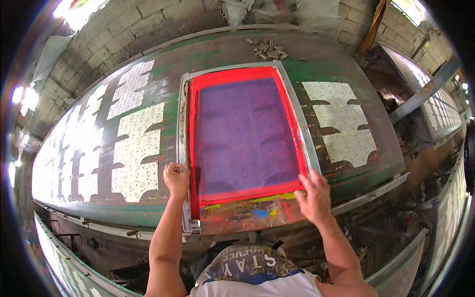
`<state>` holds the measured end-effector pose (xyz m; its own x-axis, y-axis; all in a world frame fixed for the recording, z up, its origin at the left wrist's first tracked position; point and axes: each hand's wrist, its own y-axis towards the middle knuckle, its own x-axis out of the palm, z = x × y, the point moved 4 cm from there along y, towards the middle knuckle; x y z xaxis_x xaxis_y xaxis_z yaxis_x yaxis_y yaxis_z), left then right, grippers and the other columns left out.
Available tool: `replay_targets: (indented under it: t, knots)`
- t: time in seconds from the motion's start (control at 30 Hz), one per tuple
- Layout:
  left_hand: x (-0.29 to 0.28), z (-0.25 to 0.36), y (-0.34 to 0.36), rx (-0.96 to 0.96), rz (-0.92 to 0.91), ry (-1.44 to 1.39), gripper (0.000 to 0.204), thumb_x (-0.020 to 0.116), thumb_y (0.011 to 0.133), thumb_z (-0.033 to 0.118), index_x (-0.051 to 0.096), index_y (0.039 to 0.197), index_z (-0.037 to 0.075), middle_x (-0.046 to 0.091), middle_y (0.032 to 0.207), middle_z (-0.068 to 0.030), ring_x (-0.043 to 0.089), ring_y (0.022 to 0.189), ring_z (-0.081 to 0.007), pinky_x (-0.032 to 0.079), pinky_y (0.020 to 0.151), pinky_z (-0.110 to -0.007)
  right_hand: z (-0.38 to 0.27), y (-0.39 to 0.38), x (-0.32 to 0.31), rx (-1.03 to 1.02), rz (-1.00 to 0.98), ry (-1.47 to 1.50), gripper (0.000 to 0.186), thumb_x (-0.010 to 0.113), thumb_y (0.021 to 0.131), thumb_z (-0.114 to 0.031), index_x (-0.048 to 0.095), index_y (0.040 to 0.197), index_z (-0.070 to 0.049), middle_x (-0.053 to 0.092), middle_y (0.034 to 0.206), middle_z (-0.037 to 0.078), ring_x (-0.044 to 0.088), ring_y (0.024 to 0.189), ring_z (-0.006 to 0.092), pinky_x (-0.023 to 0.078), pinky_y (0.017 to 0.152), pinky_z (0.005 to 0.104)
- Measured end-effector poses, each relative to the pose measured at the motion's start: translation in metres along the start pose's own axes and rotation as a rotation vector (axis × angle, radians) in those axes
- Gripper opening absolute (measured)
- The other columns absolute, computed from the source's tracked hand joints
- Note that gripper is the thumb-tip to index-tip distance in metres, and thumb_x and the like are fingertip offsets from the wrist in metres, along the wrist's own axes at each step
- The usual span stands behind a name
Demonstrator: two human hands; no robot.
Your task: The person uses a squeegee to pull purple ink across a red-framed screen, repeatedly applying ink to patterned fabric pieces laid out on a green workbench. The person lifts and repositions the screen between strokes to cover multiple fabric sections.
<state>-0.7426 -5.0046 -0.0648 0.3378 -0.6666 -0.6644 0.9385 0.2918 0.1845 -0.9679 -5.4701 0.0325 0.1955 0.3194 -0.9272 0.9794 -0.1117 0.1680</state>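
A screen printing frame [182,116] with metal rails lies on the long table in front of me. Its mesh [242,133] looks purple, with a wide band of red ink [232,73] around it. My left hand [176,179] is closed at the left rail, towards its near end. At the lower right of the frame, my right hand [315,197] has its fingers apart, the tips over the rail and the red border. Below the mesh, the frame's near end [252,215] is smeared with yellow, blue and red ink.
Patterned white fabric pieces [341,121] lie flat right of the frame, and several more [138,151] cover the table's left side. Small stubs [267,50] are heaped at the far edge. A slanting metal pole [425,91] stands at the right, near another table [420,89].
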Motion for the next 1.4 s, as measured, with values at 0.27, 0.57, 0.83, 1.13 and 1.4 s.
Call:
replay_targets:
  t: [0.27, 0.57, 0.83, 1.13, 1.4]
  knots:
    - [-0.012, 0.016, 0.018, 0.052, -0.168, 0.115, 0.073, 0.096, 0.078, 0.022, 0.068, 0.144, 0.01, 0.072, 0.119, -0.0169, 0.071, 0.112, -0.0347, 0.058, 0.099, -0.048, -0.099, -0.037, 0.017, -0.478, -0.401, 0.002, 0.049, 0.07, 0.098, -0.015, 0.071, 0.146, -0.014, 0.062, 0.154, 0.016, 0.058, 0.144, 0.0359, 0.047, 0.121, 0.0533]
    - [-0.011, 0.016, -0.001, 0.307, -0.089, 0.046, 0.06, 0.084, 0.084, 0.022, 0.073, 0.141, 0.008, 0.069, 0.135, -0.018, 0.062, 0.13, -0.0415, 0.052, 0.113, -0.051, -0.156, 0.0, 0.027, -0.474, -0.216, -0.043, 0.051, 0.067, 0.087, -0.004, 0.076, 0.137, -0.01, 0.078, 0.126, 0.012, 0.073, 0.119, 0.0312, 0.056, 0.104, 0.0482]
    - [-0.021, 0.025, -0.007, 0.34, -0.046, 0.003, 0.033, 0.083, 0.09, 0.022, 0.082, 0.12, 0.008, 0.072, 0.129, -0.0179, 0.064, 0.126, -0.0409, 0.053, 0.112, -0.051, -0.166, 0.016, 0.006, -0.309, -0.382, -0.042, 0.05, 0.066, 0.085, -0.001, 0.081, 0.131, -0.014, 0.08, 0.12, 0.014, 0.076, 0.112, 0.0369, 0.061, 0.101, 0.0517]
    - [-0.01, 0.015, -0.002, 0.397, 0.005, 0.031, 0.021, 0.071, 0.104, 0.018, 0.084, 0.118, 0.009, 0.074, 0.128, -0.0185, 0.066, 0.119, -0.0401, 0.056, 0.104, -0.05, -0.169, -0.026, 0.031, -0.374, -0.104, -0.017, 0.041, 0.066, 0.089, -0.002, 0.08, 0.127, -0.011, 0.077, 0.116, 0.009, 0.075, 0.106, 0.0324, 0.058, 0.091, 0.0483]
    - [-0.013, 0.024, -0.002, 0.366, -0.054, 0.09, 0.02, 0.073, 0.102, 0.015, 0.083, 0.118, 0.011, 0.073, 0.125, -0.0174, 0.065, 0.118, -0.0398, 0.056, 0.103, -0.05, -0.158, 0.05, 0.058, -0.453, -0.001, -0.107, 0.035, 0.065, 0.093, -0.006, 0.081, 0.125, -0.011, 0.076, 0.11, 0.007, 0.075, 0.1, 0.0329, 0.058, 0.09, 0.0485]
